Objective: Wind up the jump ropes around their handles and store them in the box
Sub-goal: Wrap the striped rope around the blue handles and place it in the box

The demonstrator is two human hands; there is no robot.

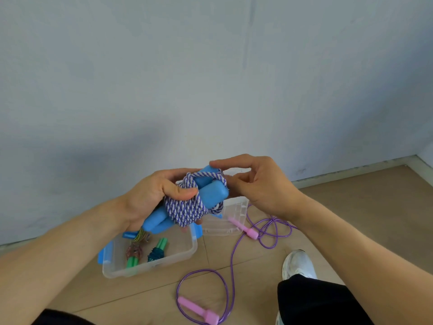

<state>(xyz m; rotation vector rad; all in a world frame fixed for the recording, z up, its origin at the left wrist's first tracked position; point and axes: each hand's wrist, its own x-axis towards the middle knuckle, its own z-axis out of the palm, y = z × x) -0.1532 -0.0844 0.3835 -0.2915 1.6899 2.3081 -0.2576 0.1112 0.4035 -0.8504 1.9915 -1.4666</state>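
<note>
My left hand [150, 195] grips a pair of blue foam handles [212, 194] with a purple-and-white braided rope [185, 211] wound around them. At the bundle's upper end, my right hand [260, 184] pinches the rope between thumb and fingertips. Below, a clear plastic box [185, 252] with blue clips sits on the floor and holds wound ropes with green handles [161, 245]. A thin purple rope [232, 261] with pink handles [199, 309] lies loose on the floor to the right.
The clear box lid [225, 221] lies on the wooden floor behind the box, with one pink handle [246, 228] resting across it. A white shoe [297, 263] and a dark trouser leg are at lower right. A pale wall stands close behind.
</note>
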